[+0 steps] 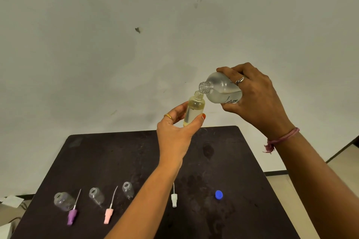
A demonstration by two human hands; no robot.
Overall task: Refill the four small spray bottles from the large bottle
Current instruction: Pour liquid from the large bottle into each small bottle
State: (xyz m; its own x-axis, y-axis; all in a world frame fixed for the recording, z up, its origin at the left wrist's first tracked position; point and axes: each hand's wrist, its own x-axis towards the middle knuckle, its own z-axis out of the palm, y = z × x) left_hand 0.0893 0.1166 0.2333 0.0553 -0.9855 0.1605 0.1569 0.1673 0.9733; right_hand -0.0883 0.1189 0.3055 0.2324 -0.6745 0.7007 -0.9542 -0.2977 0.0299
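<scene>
My left hand [175,132] grips a small clear spray bottle [194,107] upright above the dark table [136,153]; it holds liquid almost to the neck. My right hand [256,99] grips the large clear bottle [221,88], tilted with its open mouth down-left, touching the small bottle's neck. Three other small open bottles stand on the table at the near left: one [64,201], a second [96,196] and a third [128,190]; they look empty.
Spray heads lie on the table: a purple one [72,217], a pink one [108,215] and a white one [174,200]. A blue cap [219,194] sits near the right. A pale wall stands behind the table; floor shows at right.
</scene>
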